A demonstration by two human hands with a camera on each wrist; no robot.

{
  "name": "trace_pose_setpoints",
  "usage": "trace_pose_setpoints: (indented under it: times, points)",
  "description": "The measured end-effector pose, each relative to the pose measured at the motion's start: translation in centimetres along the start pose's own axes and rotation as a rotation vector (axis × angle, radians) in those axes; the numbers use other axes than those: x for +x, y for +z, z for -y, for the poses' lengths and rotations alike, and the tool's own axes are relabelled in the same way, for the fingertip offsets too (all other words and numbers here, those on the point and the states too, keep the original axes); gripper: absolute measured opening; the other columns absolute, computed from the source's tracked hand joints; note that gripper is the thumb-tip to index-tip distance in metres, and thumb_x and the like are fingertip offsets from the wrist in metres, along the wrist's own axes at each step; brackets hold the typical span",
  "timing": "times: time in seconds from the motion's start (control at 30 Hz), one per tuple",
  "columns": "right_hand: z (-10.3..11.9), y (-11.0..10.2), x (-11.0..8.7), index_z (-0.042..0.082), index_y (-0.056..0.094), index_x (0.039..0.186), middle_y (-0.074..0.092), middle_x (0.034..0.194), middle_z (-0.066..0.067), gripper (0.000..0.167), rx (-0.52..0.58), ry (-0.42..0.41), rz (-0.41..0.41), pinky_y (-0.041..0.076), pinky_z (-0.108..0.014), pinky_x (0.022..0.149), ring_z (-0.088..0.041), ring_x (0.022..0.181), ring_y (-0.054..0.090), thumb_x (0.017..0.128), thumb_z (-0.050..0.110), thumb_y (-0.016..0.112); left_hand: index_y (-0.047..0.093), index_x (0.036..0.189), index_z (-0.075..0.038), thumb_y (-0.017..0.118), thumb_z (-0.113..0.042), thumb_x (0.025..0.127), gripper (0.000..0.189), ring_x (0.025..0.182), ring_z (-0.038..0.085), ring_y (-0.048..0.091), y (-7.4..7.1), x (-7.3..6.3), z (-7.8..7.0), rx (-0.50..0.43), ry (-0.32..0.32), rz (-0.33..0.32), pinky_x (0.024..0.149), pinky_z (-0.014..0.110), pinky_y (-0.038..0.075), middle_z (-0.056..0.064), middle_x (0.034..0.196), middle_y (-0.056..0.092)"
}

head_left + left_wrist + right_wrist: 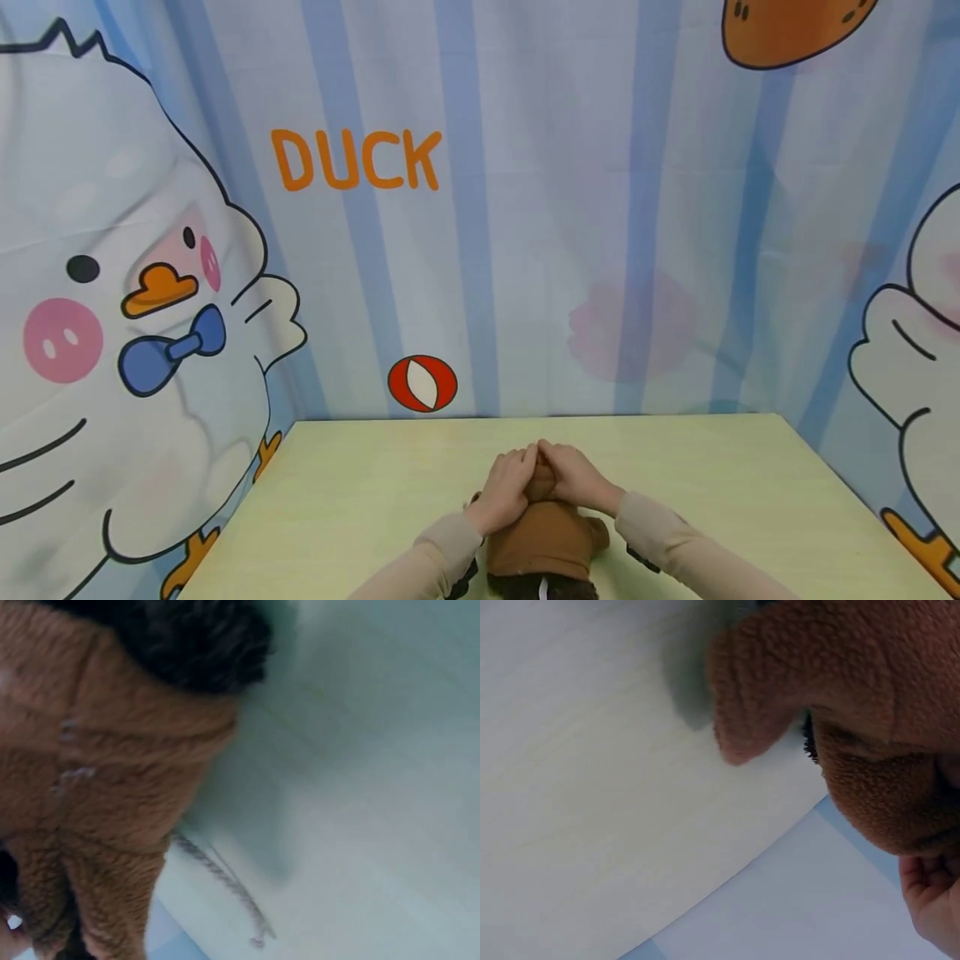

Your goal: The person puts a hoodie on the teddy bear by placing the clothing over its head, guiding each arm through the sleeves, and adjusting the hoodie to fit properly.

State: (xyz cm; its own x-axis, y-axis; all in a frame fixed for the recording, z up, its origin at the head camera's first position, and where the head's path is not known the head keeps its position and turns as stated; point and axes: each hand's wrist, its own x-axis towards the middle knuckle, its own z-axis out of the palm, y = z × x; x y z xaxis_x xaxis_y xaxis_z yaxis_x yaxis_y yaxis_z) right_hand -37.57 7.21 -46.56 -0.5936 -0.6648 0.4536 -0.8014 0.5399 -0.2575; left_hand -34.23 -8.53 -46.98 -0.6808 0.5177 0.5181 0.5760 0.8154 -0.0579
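A brown fleece hat (pixel 543 542) with a dark fluffy lining (pixel 195 645) lies near the front of the table. My left hand (pixel 504 492) and right hand (pixel 576 477) grip its narrow far end from either side, fingertips meeting at the top. On the hat's right side a rounded flap (pixel 750 712) sticks out. A braided cord (pixel 225 881) trails on the table in the left wrist view. Close to the table's front, a white tag (pixel 543 588) shows against the dark lining. Only a bit of my right fingers (pixel 922 881) appears in the right wrist view, under the brown fleece.
The pale yellow-green table (pixel 360 475) ends at a straight back edge. Behind and on both sides hangs a blue-striped curtain (pixel 525 208) printed with cartoon ducks, a ball and the word DUCK.
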Motion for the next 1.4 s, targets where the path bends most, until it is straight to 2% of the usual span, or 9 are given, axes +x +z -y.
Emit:
trace_pose_setpoints:
  times: [0.23,0.47,0.57,0.73,0.87,1.03,1.13,1.27,1.4]
  points:
    - [0.3,1.0,-0.9,0.016,0.045,0.084,0.048,0.063,0.009,0.021,-0.064,0.012,-0.132,0.038,-0.017,0.054,-0.003,0.056,0.046,0.077,0.007,0.064,0.05,0.092,-0.008,0.052,0.01,0.059,0.038,0.063,0.016,0.055,0.8,-0.8,-0.1,-0.036,0.05,-0.161,0.06,0.026,0.043,0.001,0.069,0.056]
    - [0.9,2.3,-1.7,0.016,0.042,0.071,0.036,0.05,0.009,0.024,-0.069,0.012,-0.235,0.027,-0.013,0.046,0.003,0.044,0.026,0.079,0.007,0.063,0.039,0.073,-0.01,0.056,0.01,0.061,0.029,0.045,0.005,0.033,1.4,-1.3,-0.4,-0.124,0.041,-0.259,0.05,0.014,0.022,-0.004,0.052,0.039]
    - [0.8,2.3,-1.9,0.016,0.042,0.069,0.034,0.049,0.01,0.025,-0.065,0.0,-0.264,0.025,-0.012,0.046,0.004,0.044,0.023,0.078,0.005,0.063,0.037,0.072,-0.011,0.058,0.01,0.063,0.031,0.047,0.002,0.027,1.4,-1.4,-0.5,-0.138,0.048,-0.275,0.049,0.012,0.019,-0.005,0.053,0.036]
    - [0.0,0.5,-2.4,0.016,0.044,0.074,0.042,0.062,0.008,0.029,0.005,-0.01,-0.218,0.03,-0.016,0.053,-0.002,0.056,0.031,0.068,-0.008,0.058,0.045,0.08,-0.013,0.061,-0.003,0.076,0.019,0.059,0.006,0.039,0.4,-1.4,0.2,-0.013,0.076,-0.28,0.056,0.016,0.027,-0.004,0.067,0.044]
    - [-0.6,-1.1,-3.5,0.018,0.056,0.092,0.056,0.083,0.005,0.022,0.135,-0.009,-0.113,0.044,-0.02,0.06,-0.004,0.071,0.049,0.078,0.002,0.062,0.052,0.091,-0.015,0.065,-0.016,0.079,0.017,0.07,0.008,0.046,-0.8,-2.5,1.4,0.068,0.171,-0.209,0.061,0.02,0.032,-0.004,0.081,0.049]
    - [-0.3,-2.0,-4.8,0.017,0.058,0.105,0.058,0.094,0.006,0.024,0.112,0.011,-0.048,0.048,-0.025,0.067,-0.007,0.082,0.055,0.082,0.013,0.062,0.055,0.098,-0.014,0.062,-0.014,0.082,0.018,0.077,0.008,0.049,-2.1,-3.5,2.2,-0.013,0.206,-0.115,0.065,0.022,0.038,-0.004,0.089,0.051]
    - [0.4,-1.9,-4.9,0.019,0.057,0.101,0.056,0.091,0.009,0.025,0.055,0.035,-0.082,0.045,-0.022,0.066,-0.007,0.079,0.051,0.079,0.01,0.065,0.054,0.096,-0.012,0.06,-0.011,0.082,0.016,0.076,0.009,0.049,-2.2,-3.5,1.9,-0.035,0.202,-0.102,0.065,0.022,0.04,-0.003,0.087,0.051]
    - [1.1,-1.2,-4.5,0.022,0.054,0.089,0.05,0.08,0.012,0.03,-0.034,-0.005,-0.19,0.04,-0.018,0.059,-0.003,0.069,0.044,0.071,0.002,0.068,0.054,0.092,-0.01,0.054,-0.011,0.087,0.004,0.068,0.008,0.053,-1.8,-3.4,0.9,0.025,0.224,-0.162,0.06,0.019,0.044,-0.001,0.082,0.053]
    - [1.2,-0.1,-4.7,0.019,0.055,0.085,0.045,0.076,0.008,0.016,-0.14,-0.142,-0.288,0.035,-0.013,0.053,-0.001,0.062,0.038,0.078,0.006,0.06,0.053,0.083,-0.011,0.029,-0.014,0.098,0.028,0.05,0.005,0.045,-1.2,-3.9,0.4,0.078,0.265,-0.262,0.047,0.014,0.037,0.0,0.075,0.05]
